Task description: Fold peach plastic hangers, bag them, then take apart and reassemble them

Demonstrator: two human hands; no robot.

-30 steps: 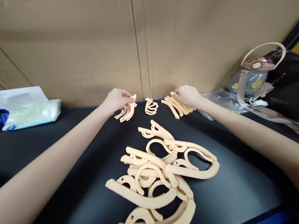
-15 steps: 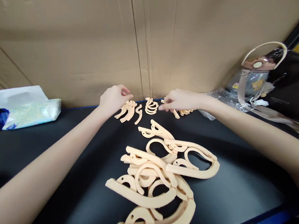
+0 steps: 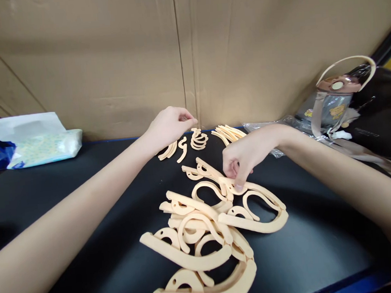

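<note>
My left hand is held over the back of the table, thumb and fingertips pinched together. Whether anything is between them is too small to make out. Just below its fingertips lies a small stack of cream curved hook pieces, with a single S-shaped hook to the left. My right hand reaches down with curled fingers, its thumb pressed on a cream folding hanger at the upper right of the pile. Other folded hangers overlap in front, towards me.
Behind my right hand lies a fan of slim cream strips. A packet of wipes is at the back left. On the right stand a strapped drink bottle, clear plastic wrap and a black bag. Cardboard walls the back.
My right hand has come from the strips at the back down onto a hanger in the pile. My left hand has moved right, from the left hooks to above the middle stack.
</note>
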